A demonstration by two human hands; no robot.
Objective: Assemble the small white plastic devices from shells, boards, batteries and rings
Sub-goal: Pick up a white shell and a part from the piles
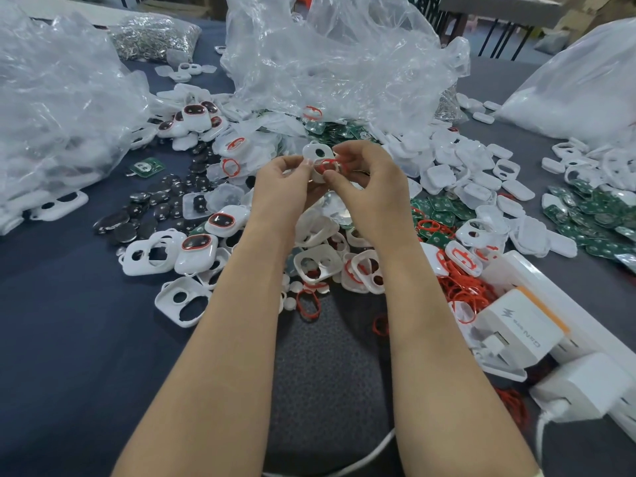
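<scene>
1. Holding a white shell just above the middle of the frame, the left hand pinches its left edge between curled fingers and thumb.
2. We see the right hand beside it, its fingers also curled, thumb and forefinger pinching a red ring against the lower opening of the shell.
3. We see a round hole in the upper part of the shell, which is lifted clear of the table, a surface under dark blue cloth.
4. Below and around the hands we find a heap of loose shells, some already fitted with rings.
5. Left of centre we count many dark batteries scattered on the cloth.
6. Above them, a few finished devices show dark windows edged in red.
7. Right of the hands we see green boards piled together, with more at the right edge.
8. Loose red rings lie in a tangle at the lower right, next to white chargers plugged into a power strip.
9. Across the top we see crumpled clear bags, and at the upper left a bag of metal rings.
</scene>
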